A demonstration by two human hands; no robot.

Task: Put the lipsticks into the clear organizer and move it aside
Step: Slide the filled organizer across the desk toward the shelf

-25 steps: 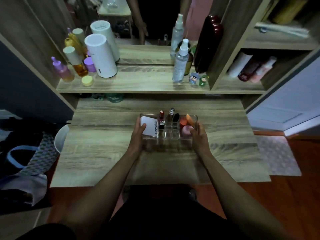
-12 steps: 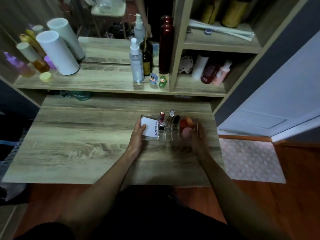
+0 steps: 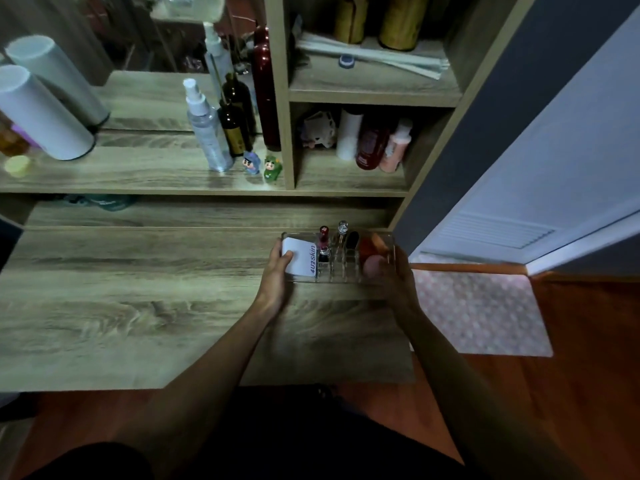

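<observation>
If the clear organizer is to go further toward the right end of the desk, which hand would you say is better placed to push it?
Left, probably. The left hand grips the clear organizer's left end, behind the travel; the right hand holds the leading end, near the desk edge.

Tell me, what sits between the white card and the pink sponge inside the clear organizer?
In the head view, upright lipsticks stand in the clear organizer's middle slots.

White cylinder (image 3: 38, 112) left of the spray bottle (image 3: 207, 133) is cut by the frame edge and blurred. Right hand (image 3: 398, 278) covers the clear organizer's (image 3: 341, 277) right end; contact there unreadable. Two gold containers (image 3: 377, 19) far above it are cropped at top.
</observation>
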